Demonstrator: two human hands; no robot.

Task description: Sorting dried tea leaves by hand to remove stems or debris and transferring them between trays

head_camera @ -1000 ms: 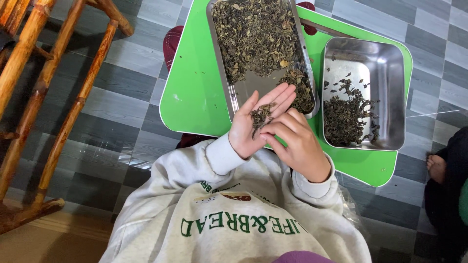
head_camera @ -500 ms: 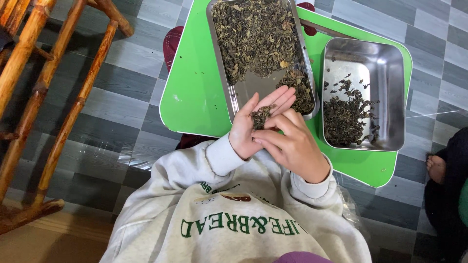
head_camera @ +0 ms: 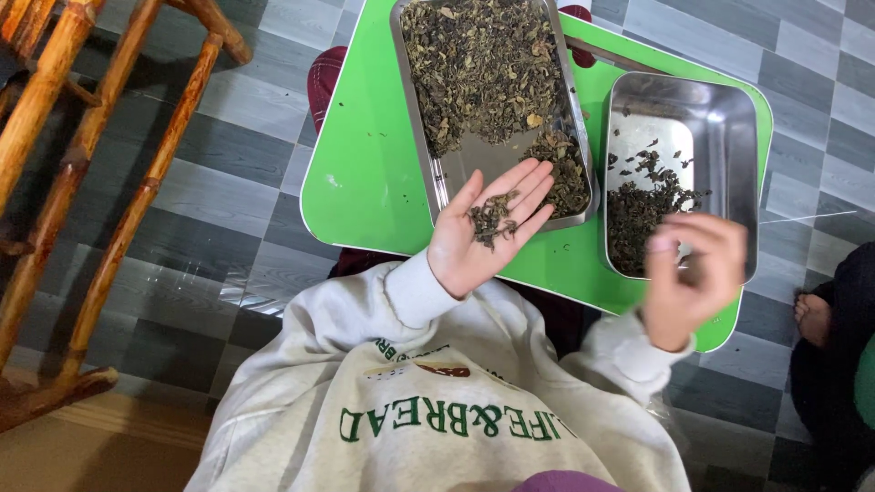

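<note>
L hand [head_camera: 480, 232] lay palm up, fingers spread flat, grip released, w/ a small heap of dried leaves [head_camera: 492, 217] resting loose on the palm. It sat over the near end of the long steel tray [head_camera: 427, 155], which was mostly full of dark dried leaves, bare metal showing at the near end. R hand [head_camera: 685, 273] was blurred, above the near edge of the deeper steel pan [head_camera: 729, 118]; fingers curled inward toward thumb, but couldn't tell if anything was pinched. Pan held a smaller pile of leaves [head_camera: 643, 205] on its near side. Both containers sat side by side, just apart, on a green surface [head_camera: 360, 173]. Wooden chair [head_camera: 82, 164] stood well apart, on grey tiled floor [head_camera: 246, 128].
</note>
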